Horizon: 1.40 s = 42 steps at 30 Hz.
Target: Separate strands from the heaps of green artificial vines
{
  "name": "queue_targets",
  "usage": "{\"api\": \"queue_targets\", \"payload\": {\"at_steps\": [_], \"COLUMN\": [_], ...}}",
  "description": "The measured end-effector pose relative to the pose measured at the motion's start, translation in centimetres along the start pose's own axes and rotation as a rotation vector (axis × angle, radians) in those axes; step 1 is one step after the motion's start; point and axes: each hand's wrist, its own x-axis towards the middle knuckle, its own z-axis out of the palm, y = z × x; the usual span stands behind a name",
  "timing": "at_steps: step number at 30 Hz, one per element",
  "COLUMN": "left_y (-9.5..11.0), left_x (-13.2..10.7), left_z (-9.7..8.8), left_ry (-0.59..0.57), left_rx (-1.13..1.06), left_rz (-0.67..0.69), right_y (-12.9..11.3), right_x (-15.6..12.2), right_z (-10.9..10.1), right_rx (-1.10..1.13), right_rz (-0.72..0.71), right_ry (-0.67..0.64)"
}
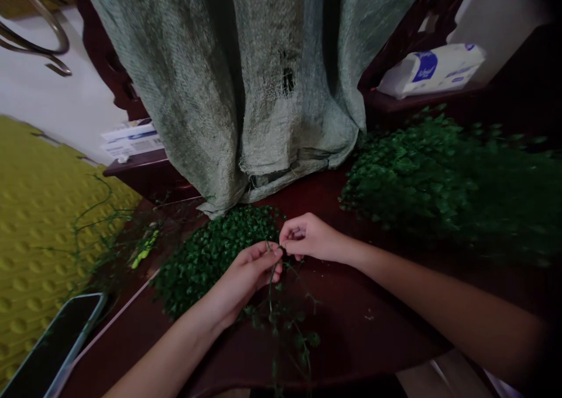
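Observation:
Near the middle of the view my left hand (259, 264) pinches a thin green plant stem (271, 304), whose small-leaved strands hang down over the dark red table. Right against it, my right hand (307, 237) has its fingers closed at the upper part of the stem, thumb and forefinger together. What sits between the two sets of fingertips is too small to make out fully. A heap of small green leaves (202, 260) lies behind and left of my left hand. To the right spreads a larger, blurred pile of leafy green stems (421, 181).
A grey-green woven sack cloth (281, 129) drapes over the back of the dark red table (346, 328). A tissue pack (439, 69) lies at the back right, a white box (132, 140) at the back left. Bare stems (99, 234) and a phone (55, 345) lie on the left.

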Motion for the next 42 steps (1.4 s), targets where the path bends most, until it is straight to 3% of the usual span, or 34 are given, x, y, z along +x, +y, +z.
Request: {"api": "queue_targets", "payload": {"at_steps": [12,18,24,29,35,37,39,42], "left_y": [-0.1,-0.4,-0.5,-0.6,-0.6,-0.5,-0.4,-0.1], "left_x": [0.7,-0.5,-0.1,0.0,-0.1,-0.2,-0.3,-0.3], "left_z": [-0.7,0.6,0.4,0.0,0.1,0.2,0.3,0.3], "left_ry": [-0.029,-0.093,-0.032,-0.037,-0.019,-0.019,-0.024,-0.02], "left_rx": [-0.053,0.031,-0.075,-0.098,-0.128,-0.126,-0.137,-0.203], "left_rz": [-0.036,-0.044,0.026,0.02,0.008,0.009,0.004,-0.025], "right_y": [0.5,0.9,0.3,0.5,0.3,-0.1,-0.5,-1.1], "right_x": [0.3,0.9,0.6,0.5,0.4,0.3,0.1,-0.1], "right_z": [-0.2,-0.4,-0.2,0.0,-2.6,-3.1,-3.1,-2.3], "right_rx": [0.015,0.025,0.114,-0.034,-0.47,-0.537,-0.559,-0.498], "right_rz": [0.01,0.01,-0.012,-0.09,-0.261,-0.335,-0.404,-0.393], "right_ry": [-0.019,0.1,0.152,0.31,0.715,0.777,0.76,0.502]}}
